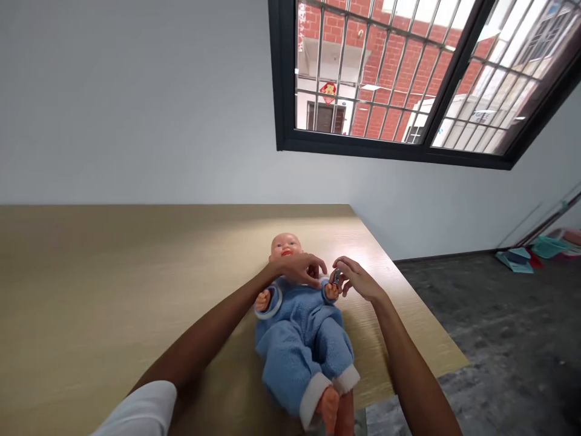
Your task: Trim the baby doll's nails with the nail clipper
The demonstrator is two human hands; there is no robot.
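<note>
A baby doll [299,321] in a blue fleecy outfit with white cuffs lies on its back, its head toward the wall. My right hand [356,278] is closed on a small metal nail clipper [337,276], held upright at the fingers of the doll's hand [331,292] on the right. Across the doll's upper chest reaches my left hand [302,269], thumb and forefinger curved apart beside that arm's sleeve; nothing shows between them. The doll's other hand [262,300] rests below my left wrist. My left hand partly hides the doll's chin and neck.
The doll lies on a pale wooden table [113,284], whose right edge slants close by my right forearm. A barred window [390,72] is set in the wall behind. Coloured plastic dustpans [517,259] lie on the dark floor at far right.
</note>
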